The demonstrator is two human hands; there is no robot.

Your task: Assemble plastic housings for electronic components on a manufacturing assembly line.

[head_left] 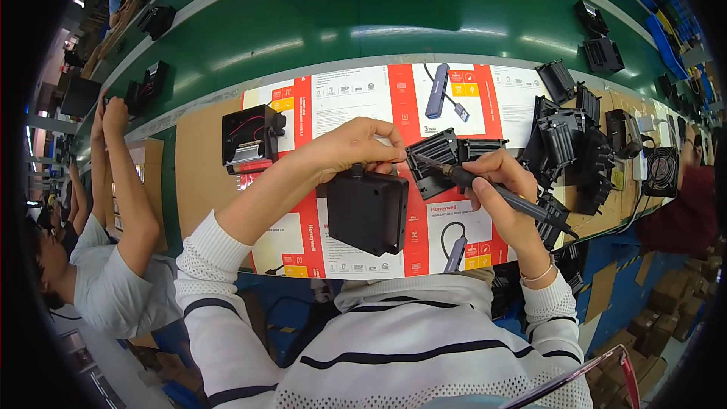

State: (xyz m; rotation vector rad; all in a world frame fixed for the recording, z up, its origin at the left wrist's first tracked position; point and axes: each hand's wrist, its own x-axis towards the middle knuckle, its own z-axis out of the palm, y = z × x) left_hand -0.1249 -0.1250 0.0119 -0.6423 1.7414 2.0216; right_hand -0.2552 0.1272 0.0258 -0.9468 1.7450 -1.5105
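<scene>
Head view: left hand (356, 148) pinches black housing (367, 210); right hand (503, 189) angles screwdriver (500, 191).

The screwdriver (506, 195) tip hides behind the left hand's (356, 148) fingers (390, 153).

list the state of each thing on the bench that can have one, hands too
left hand: pinching at the top edge of the black box
right hand: closed round the screwdriver
screwdriver: held slanted, tip at the ribbed black part
black box: closed face up, lying on the printed cardboard sheet
ribbed black part: lying beside the box, under the tip
open black housing: open, wires and metal showing
pile of black parts: loose, heaped
</scene>
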